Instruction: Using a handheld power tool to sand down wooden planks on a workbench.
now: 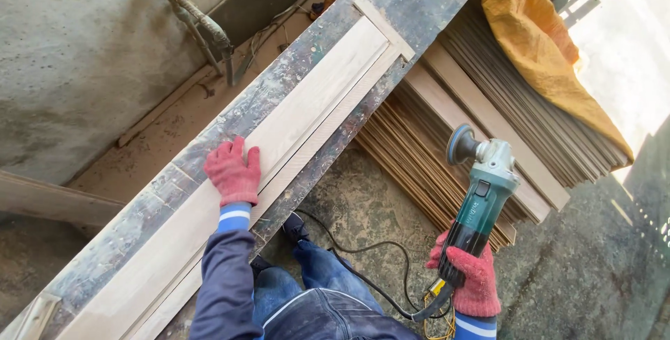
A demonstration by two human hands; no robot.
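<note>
Head view looks down on a long, paint-stained workbench (279, 85) that runs diagonally from the lower left to the upper middle, with a pale wooden board (307, 103) lying lengthwise along it, close to the bench's near edge. The board seems to rest flat there so that its whole top face is open, and a thin wooden strip (380, 26) at the far end of the bench looks like a stop for it. The left hand (232, 172), in a red knit glove, lies flat on the board about midway along, fingers spread and palm pressed down, probably to keep the board steady. The right hand (471, 281), gloved the same way, is wrapped tightly around the teal body of an angle grinder (481, 193), held off the bench's near edge, well apart from the board, its sanding disc (457, 145) turned up and away. A black power cord (363, 270) trails from the tool across the concrete floor (579, 277). Beyond the grinder, more boards lie in a stack (447, 131), partly under a yellow cloth (537, 40).
</note>
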